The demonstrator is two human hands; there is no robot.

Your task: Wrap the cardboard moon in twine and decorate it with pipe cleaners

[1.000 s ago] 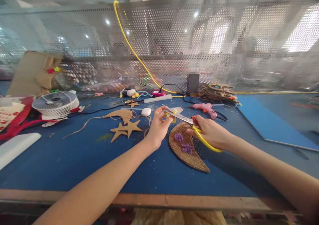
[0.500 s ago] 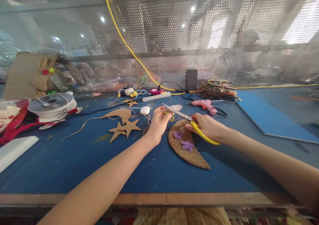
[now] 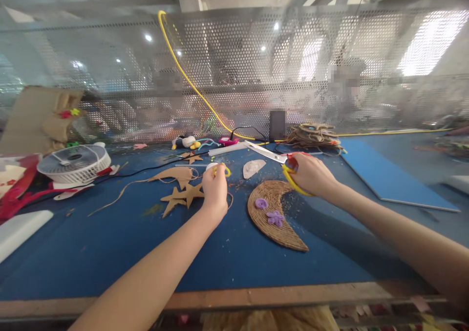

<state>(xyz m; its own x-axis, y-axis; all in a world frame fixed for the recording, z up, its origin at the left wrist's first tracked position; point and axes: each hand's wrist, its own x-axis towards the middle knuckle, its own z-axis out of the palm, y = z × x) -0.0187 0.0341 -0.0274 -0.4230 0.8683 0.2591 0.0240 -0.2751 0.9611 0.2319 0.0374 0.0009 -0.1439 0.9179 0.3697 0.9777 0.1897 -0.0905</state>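
My left hand [image 3: 215, 190] pinches a small yellow looped piece [image 3: 227, 171], its material too small to make out. It is raised over the table beside the brown cardboard stars [image 3: 188, 194]. My right hand [image 3: 314, 172] grips yellow-handled scissors [image 3: 270, 154], blades pointing left and away from the yellow piece. Below the scissors lies a crescent moon [image 3: 266, 223] wound in brown twine, bearing a purple flower [image 3: 275, 218] and a purple round piece [image 3: 261, 204]. Between my hands, farther back, rests a whitish half-round piece [image 3: 253, 168].
A white fan [image 3: 73, 164] stands at the left, near red material and a white block [image 3: 24, 228]. At the right lies a blue board [image 3: 395, 174]. Stacked twine-covered pieces [image 3: 317, 136] and a black upright box [image 3: 277, 124] sit at the back, before a perforated metal screen [image 3: 234, 62].
My left hand has moved left with the yellow piece, away from the scissors. The scissors have risen slightly, and my right hand now hides the pink glue gun. The view has tilted upward.
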